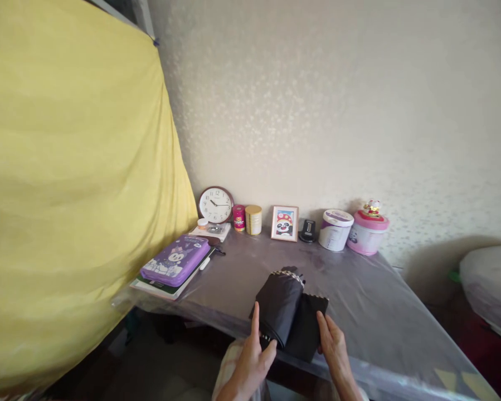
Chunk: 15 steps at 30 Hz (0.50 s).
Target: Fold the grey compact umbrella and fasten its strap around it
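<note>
Where the black fabric bundle lies: on the grey tabletop, at its near edge, the black fabric bundle rests between the two hands, thicker and rolled on the left, with a flat flap on the right.
Left hand: thumb and forefinger of the left hand are spread against the roll's near left side, probably to steady it; the other fingers are hidden, so I cannot tell whether they grip.
Right hand: the right hand pinches the flap's outer edge, which seems to keep the loose part spread. The hands are apart.
Checked trim: it borders the far ends of roll and flap, perhaps a guide for lining up the edges.
Left side of the table: a purple zip case lies on a notebook, a white marker beside them, all well apart from the hands.
Wall row: clock, magenta tin, yellow-lidded canister, panda picture frame, small black device, white tub and pink tub bearing a figurine; standing well beyond the bundle, they should hardly hinder the hands.
Yellow curtain: the hanging cloth closes off the far left.
</note>
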Tool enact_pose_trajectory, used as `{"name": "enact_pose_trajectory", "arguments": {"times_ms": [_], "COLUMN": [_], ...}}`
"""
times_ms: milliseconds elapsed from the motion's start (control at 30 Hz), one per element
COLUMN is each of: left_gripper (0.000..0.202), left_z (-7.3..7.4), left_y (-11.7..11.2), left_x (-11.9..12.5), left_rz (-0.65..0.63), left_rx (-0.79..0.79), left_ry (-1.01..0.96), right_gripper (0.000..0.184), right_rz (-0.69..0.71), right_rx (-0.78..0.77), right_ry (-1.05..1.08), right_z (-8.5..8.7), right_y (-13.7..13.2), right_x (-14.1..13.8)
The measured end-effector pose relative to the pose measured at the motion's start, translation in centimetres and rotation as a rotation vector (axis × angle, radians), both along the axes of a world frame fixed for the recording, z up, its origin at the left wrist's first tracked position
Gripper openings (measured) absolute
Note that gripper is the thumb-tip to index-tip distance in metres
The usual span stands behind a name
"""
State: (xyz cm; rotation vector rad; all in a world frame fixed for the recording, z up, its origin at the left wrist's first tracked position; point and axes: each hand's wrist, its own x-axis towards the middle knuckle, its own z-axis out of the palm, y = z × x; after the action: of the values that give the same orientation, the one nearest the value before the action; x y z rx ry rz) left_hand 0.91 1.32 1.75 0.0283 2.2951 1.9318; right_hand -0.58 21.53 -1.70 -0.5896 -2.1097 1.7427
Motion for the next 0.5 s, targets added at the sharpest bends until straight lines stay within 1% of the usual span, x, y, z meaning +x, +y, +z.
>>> {"name": "enact_pose_trajectory", "arguments": {"times_ms": [33, 67, 133, 200, 267, 367, 500], "left_gripper": [0.081, 0.08, 0.074, 0.069, 0.068, 0.07, 0.066], "left_z": [-0.6, -1.2, -2.0, -2.2, -1.9, -1.8, -2.6], "left_y": [0.1, 0.2, 0.5, 0.7, 0.7, 0.6, 0.5], "left_x": [-0.1, -0.2, -0.4, -0.3, -0.2, -0.2, -0.3], "left_rz": [-0.03, -0.072, -0.073, -0.05, -0.03, -0.017, -0.031], "left_rx": [-0.027, -0.042, -0.078, -0.107, -0.127, -0.116, -0.076], "left_ry": [0.107, 0.151, 0.139, 0.086, 0.047, 0.045, 0.065], "right_gripper": [0.043, 0.042, 0.041, 0.041, 0.042, 0.043, 0.04], "right_rz": [-0.001, 0.002, 0.004, 0.011, 0.014, 0.014, 0.068], "right_rx": [-0.006, -0.013, -0.026, -0.03, -0.025, -0.026, -0.06], "right_ry": [-0.006, -0.01, -0.011, -0.018, -0.018, -0.02, -0.049], "right_z": [0.1, 0.1, 0.3, 0.4, 0.4, 0.2, 0.0], "right_y": [-0.1, -0.2, -0.3, -0.4, -0.4, -0.5, -1.0], "right_x": [0.1, 0.3, 0.5, 0.6, 0.6, 0.6, 0.9]}}
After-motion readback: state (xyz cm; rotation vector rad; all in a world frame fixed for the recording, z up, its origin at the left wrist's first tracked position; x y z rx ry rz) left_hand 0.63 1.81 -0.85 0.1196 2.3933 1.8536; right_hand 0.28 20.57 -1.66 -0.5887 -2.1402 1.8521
